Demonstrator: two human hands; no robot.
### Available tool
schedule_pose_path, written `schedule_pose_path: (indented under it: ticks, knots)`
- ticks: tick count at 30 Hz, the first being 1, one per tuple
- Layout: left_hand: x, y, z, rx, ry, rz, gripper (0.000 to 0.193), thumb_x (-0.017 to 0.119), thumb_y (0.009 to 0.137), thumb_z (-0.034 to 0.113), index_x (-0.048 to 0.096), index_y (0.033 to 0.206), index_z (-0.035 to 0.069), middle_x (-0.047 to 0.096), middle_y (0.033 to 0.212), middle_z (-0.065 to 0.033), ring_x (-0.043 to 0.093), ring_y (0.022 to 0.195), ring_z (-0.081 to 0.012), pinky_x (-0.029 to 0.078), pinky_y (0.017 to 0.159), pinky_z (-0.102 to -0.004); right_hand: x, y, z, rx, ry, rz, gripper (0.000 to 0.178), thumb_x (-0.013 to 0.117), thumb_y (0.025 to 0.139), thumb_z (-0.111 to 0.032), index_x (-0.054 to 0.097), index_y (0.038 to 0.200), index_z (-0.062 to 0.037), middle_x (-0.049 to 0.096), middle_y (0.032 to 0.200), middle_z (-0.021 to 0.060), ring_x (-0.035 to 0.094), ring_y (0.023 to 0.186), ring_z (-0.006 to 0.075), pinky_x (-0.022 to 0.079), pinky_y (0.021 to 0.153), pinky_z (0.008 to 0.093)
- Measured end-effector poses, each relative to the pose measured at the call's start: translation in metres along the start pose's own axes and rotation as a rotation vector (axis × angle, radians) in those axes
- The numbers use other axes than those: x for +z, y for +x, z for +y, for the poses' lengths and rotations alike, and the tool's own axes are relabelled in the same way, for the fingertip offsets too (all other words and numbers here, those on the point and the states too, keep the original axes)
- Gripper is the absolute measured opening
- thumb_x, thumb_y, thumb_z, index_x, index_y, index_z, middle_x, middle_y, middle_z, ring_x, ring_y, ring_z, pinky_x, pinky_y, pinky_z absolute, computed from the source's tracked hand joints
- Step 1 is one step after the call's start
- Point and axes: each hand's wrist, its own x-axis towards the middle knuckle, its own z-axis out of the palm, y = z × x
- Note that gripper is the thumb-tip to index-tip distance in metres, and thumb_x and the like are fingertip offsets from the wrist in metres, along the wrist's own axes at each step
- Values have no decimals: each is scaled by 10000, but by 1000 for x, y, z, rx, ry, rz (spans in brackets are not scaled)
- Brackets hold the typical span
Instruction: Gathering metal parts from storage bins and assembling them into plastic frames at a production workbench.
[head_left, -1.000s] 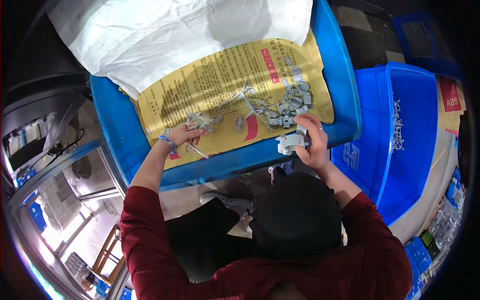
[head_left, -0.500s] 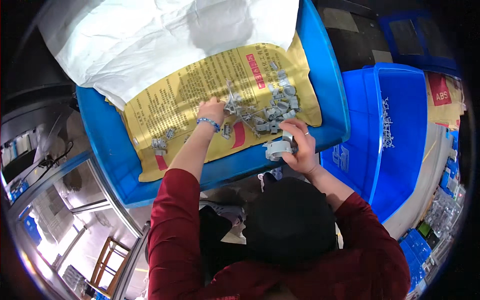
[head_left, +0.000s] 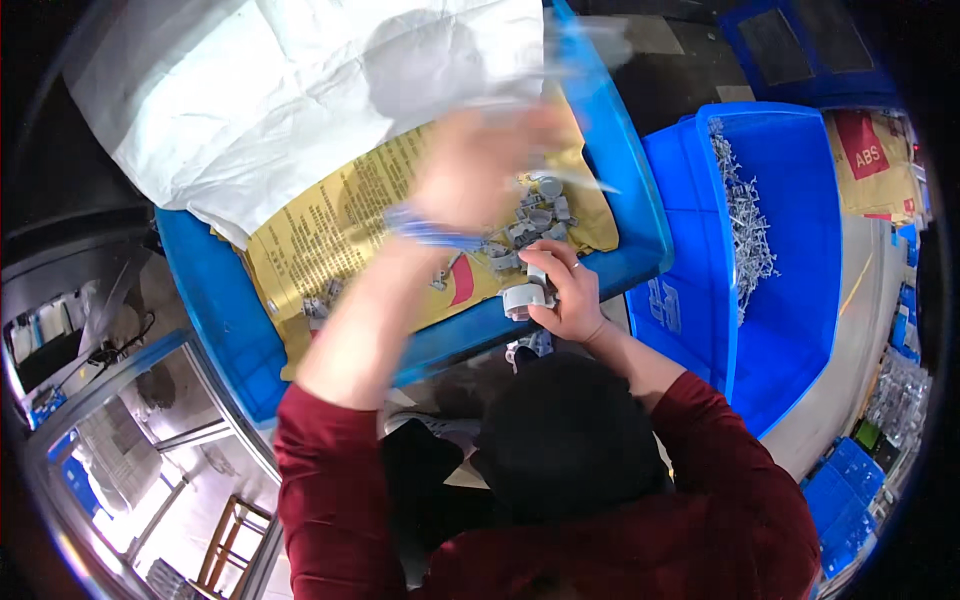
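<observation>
My left hand (head_left: 475, 170), with a bracelet at the wrist, is smeared by motion above the yellow sack (head_left: 330, 235) lying in the blue tub (head_left: 640, 215). Whitish-grey streaks blur past its fingertips; I cannot make out what they are or whether the fingers hold anything. At the tub's near edge, my right hand (head_left: 572, 300) is closed on a round grey plastic part (head_left: 524, 298). Just beyond it, several grey plastic parts (head_left: 530, 225) lie heaped on the sack. A smaller group of grey parts (head_left: 318, 303) rests at the sack's left side, partly behind my left arm.
White sheeting (head_left: 280, 95) covers the tub's far side. To the right stands a tall blue bin (head_left: 790, 300) containing thin grey plastic sprues (head_left: 745, 225). Another printed sack (head_left: 872, 165) is beyond the bin. A metal-framed glass structure (head_left: 190, 400) stands at the left.
My left hand has swept from the parts on the sack up and to the right. My right hand keeps hold of the round grey part. The whole view has shifted slightly.
</observation>
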Motion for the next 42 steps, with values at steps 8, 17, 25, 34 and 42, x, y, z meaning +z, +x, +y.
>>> schedule_pose_path:
  ticks: [8, 17, 25, 34, 42]
  knots:
    - [57, 68, 40, 189, -157, 41, 444, 623, 838, 179, 476, 1238, 54, 568, 1169, -163, 578, 1054, -300, 472, 890, -342, 6, -4, 7, 27, 50, 18, 584, 675, 674, -329, 534, 1200, -118, 544, 1145, 138, 600, 868, 334, 502, 687, 394]
    - [70, -129, -201, -154, 1128, -364, 355, 505, 830, 130, 576, 1158, 247, 503, 1202, -128, 513, 1103, -301, 412, 944, -407, 0, 0, 5, -13, 109, 41, 572, 657, 598, -222, 565, 1135, -49, 561, 1106, 165, 598, 911, 343, 501, 740, 378]
    - [43, -129, -212, -592, 698, -486, 245, 526, 856, 150, 593, 1092, 157, 578, 1074, -133, 602, 903, -302, 484, 802, -390, 1, 2, 1, -11, 95, 49, 584, 657, 579, -210, 572, 1138, -68, 566, 1100, 166, 608, 875, 338, 506, 716, 376]
    - [-8, -151, -180, -820, 58, -201, 119, 590, 827, 89, 606, 933, 36, 611, 813, -54, 592, 654, -141, 510, 612, -296, -1, 1, 3, -16, 42, 64, 557, 689, 610, -211, 562, 1147, -138, 568, 1104, 101, 620, 853, 299, 511, 665, 367]
    - [-43, -174, -155, -1023, -632, 61, 144, 551, 881, 97, 570, 1022, 75, 508, 721, -9, 506, 535, -91, 503, 507, -257, 2, -2, 2, 18, 54, 54, 556, 674, 605, -200, 562, 1142, -102, 564, 1104, 126, 610, 837, 324, 502, 676, 373]
